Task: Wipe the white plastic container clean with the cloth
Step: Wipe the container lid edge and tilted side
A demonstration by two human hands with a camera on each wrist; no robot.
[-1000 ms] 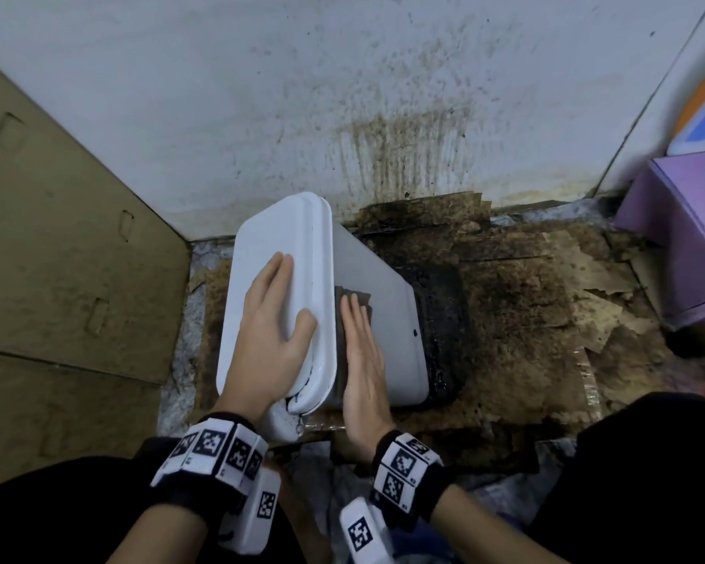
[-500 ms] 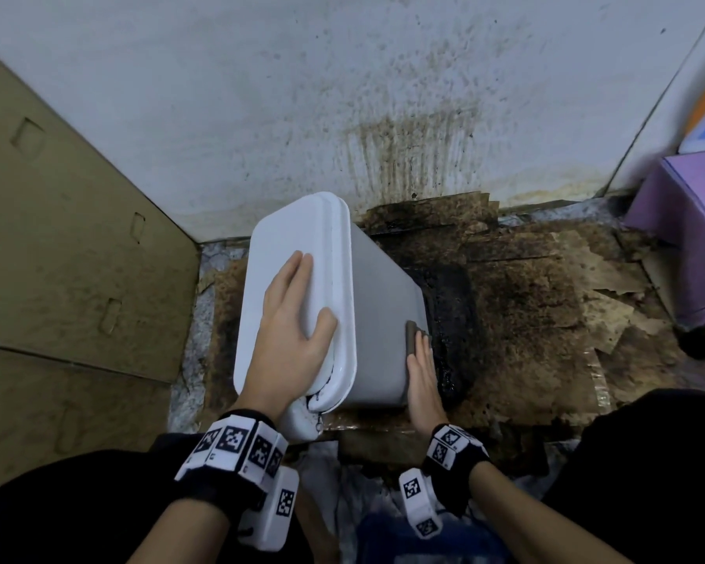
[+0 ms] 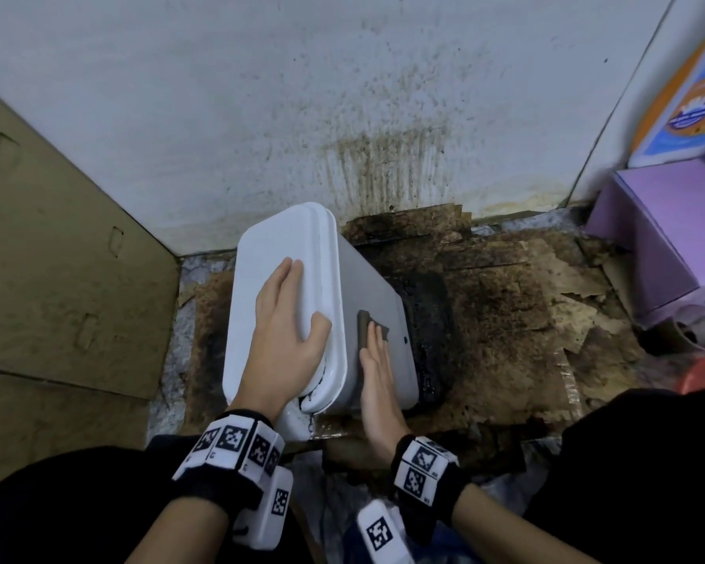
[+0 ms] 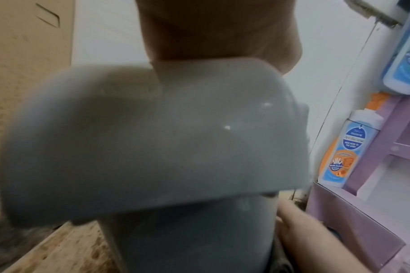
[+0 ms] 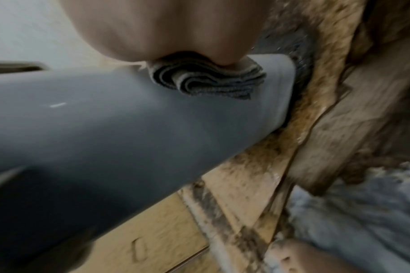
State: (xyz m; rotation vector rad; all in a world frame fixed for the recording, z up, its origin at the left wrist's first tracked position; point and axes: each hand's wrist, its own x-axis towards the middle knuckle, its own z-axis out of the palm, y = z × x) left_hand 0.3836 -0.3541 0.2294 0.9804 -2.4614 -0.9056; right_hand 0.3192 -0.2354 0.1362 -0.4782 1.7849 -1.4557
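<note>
We are wiping the side of the white container (image 3: 367,303), which is standing on the stained cardboard (image 3: 505,319) by the wall. Our left hand (image 3: 285,323) is lying flat on its lid (image 3: 285,254), steadying it; our right hand (image 3: 377,372), fingers straight, is pressing the folded cloth (image 3: 365,321) against the side. Next, we judge, come firm strokes over the unwiped parts.

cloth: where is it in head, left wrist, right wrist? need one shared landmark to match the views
Head: cloth at centre, flat under the right hand on the container's side wall.
Left wrist: not in view; the lid blocks it.
Right wrist: cloth upper centre, folded layers pressed under the hand.
Shared landmark: white plastic container.
</note>
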